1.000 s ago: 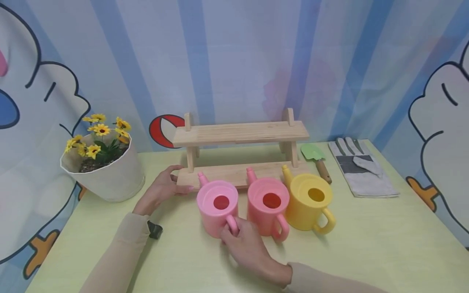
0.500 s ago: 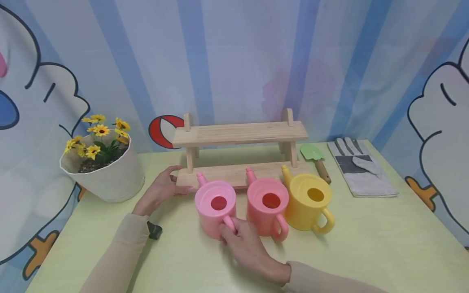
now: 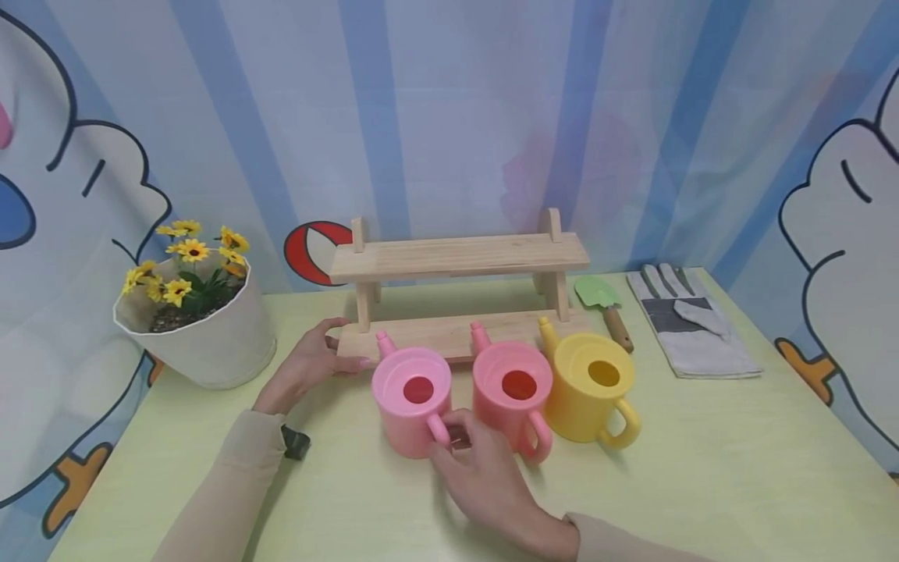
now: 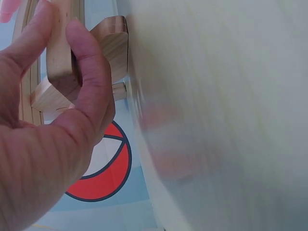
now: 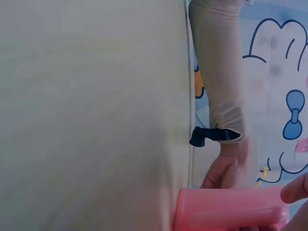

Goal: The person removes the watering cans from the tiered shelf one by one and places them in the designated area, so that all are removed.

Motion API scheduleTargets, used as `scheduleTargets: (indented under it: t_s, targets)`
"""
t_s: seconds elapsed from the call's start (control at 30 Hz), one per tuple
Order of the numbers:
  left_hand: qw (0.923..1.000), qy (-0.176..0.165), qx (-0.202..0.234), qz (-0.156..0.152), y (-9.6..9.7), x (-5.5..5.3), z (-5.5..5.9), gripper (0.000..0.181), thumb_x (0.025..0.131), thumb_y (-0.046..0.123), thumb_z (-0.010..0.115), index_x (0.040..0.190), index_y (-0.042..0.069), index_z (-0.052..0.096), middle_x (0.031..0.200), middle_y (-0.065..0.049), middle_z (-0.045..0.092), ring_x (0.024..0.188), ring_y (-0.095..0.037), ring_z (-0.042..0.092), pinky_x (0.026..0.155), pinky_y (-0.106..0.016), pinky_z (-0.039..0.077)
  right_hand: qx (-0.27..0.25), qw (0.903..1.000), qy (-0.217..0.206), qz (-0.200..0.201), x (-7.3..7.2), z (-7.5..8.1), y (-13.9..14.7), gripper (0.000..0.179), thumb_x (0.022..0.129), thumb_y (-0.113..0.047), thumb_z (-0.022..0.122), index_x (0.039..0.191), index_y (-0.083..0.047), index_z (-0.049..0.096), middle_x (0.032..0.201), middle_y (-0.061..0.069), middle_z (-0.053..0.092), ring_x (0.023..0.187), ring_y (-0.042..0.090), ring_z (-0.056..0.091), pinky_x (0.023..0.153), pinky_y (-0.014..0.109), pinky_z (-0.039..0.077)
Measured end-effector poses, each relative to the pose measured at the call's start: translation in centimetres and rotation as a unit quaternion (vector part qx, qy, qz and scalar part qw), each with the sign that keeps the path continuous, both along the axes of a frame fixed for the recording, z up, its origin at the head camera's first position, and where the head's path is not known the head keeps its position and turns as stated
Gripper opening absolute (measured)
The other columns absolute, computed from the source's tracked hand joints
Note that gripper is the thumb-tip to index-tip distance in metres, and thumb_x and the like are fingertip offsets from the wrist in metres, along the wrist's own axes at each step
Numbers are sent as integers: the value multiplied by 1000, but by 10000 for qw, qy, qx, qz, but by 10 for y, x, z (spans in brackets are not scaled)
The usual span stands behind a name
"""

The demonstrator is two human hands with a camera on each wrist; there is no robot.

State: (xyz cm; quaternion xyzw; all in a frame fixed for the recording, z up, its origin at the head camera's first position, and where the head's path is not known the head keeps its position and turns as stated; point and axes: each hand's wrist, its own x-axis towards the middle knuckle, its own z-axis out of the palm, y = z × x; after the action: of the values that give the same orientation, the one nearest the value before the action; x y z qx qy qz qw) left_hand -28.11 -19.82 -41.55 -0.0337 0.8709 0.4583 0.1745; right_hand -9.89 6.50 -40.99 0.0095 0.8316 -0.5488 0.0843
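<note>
At its left end, a two-tier wooden shelf [image 3: 460, 257] is gripped by my left hand [image 3: 309, 363]; in the left wrist view, thumb and fingers [image 4: 89, 53] lie on either side of the board's end [image 4: 60, 57]. A light pink toy watering can [image 3: 410, 402] stands upright in front of the lower board, its handle towards me. My right hand [image 3: 485, 476] is at that handle, fingers loosened with a gap between thumb and index finger. To its right stand a darker pink watering can [image 3: 513, 398] and a yellow watering can [image 3: 586, 402].
A white pot [image 3: 211, 343] of yellow flowers [image 3: 193, 250] stands at the left. Right of the shelf lie a green trowel [image 3: 604, 304] with a wooden handle and a folded pair of work gloves [image 3: 691, 324]. A striped curtain [image 3: 456, 117] hangs behind the table [image 3: 702, 468].
The light pink can shifted slightly left, then stopped. My right hand has loosened around its handle and drawn slightly right and towards me. The left hand keeps its place on the shelf.
</note>
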Motion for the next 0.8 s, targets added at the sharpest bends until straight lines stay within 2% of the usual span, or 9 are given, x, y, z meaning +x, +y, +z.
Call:
scheduleTargets:
  t_s: [0.13, 0.23, 0.33, 0.43, 0.57, 0.67, 0.73, 0.8]
  targets:
    - [9999, 62, -117, -14, -2, 1, 1, 105, 92, 34, 89, 172, 14, 24, 153, -26, 50, 129, -39, 56, 114, -58, 49, 240, 9991, 340, -93, 5, 8, 3, 38, 104, -42, 74, 137, -24, 68, 130, -7, 73, 122, 21, 63, 111, 52, 52]
    - [9992, 123, -378, -10, -5, 4, 2, 104, 93, 38, 88, 172, 14, 25, 152, -26, 51, 125, -37, 60, 110, -56, 52, 366, 9972, 648, -76, 8, 14, 8, 36, 103, -44, 76, 132, -25, 69, 127, -9, 74, 124, 18, 63, 110, 50, 51]
    - [9969, 221, -753, 21, -6, 9, 6, 104, 92, 41, 87, 172, 12, 27, 155, -28, 52, 127, -39, 62, 108, -56, 55, 404, 9955, 855, 44, 14, 19, 15, 31, 102, -32, 78, 130, -24, 70, 124, -9, 74, 120, 16, 64, 109, 47, 54]
    - [9932, 576, -1013, 58, -10, 14, 7, 103, 91, 43, 88, 170, 9, 31, 156, -30, 54, 132, -43, 63, 107, -56, 57, 226, 9935, 1085, 260, 21, 24, 26, 29, 100, -19, 78, 128, -23, 71, 122, -7, 74, 116, 15, 65, 107, 38, 56]
    - [9880, 1094, -1074, 170, -15, 22, 10, 97, 93, 41, 87, 168, 8, 36, 157, -28, 56, 140, -45, 61, 108, -57, 58, 10, 9895, 1378, 440, 29, 33, 44, 32, 100, -11, 77, 127, -25, 70, 121, -9, 74, 112, 11, 68, 103, 27, 58]
    - [9841, 1362, -1110, 245, -16, 26, 15, 91, 96, 37, 84, 168, 9, 37, 160, -27, 53, 145, -47, 58, 109, -59, 58, 211, 9794, 1959, 444, 31, 41, 61, 34, 100, -8, 76, 130, -23, 69, 120, -10, 75, 108, 7, 67, 98, 25, 59]
    - [9801, 1589, -1164, 245, -17, 30, 18, 88, 97, 35, 83, 167, 8, 37, 162, -27, 51, 146, -48, 56, 110, -60, 57, 466, 9662, 2509, 373, 30, 46, 72, 35, 99, -5, 77, 130, -20, 69, 119, -8, 75, 104, 6, 68, 95, 24, 60]
    - [9760, 1788, -1220, 223, -18, 32, 20, 87, 98, 35, 82, 167, 8, 38, 164, -27, 49, 147, -48, 54, 111, -61, 55, 760, 9469, 3115, 228, 26, 49, 84, 34, 98, -3, 77, 129, -15, 70, 118, -4, 76, 100, 6, 69, 90, 22, 60]
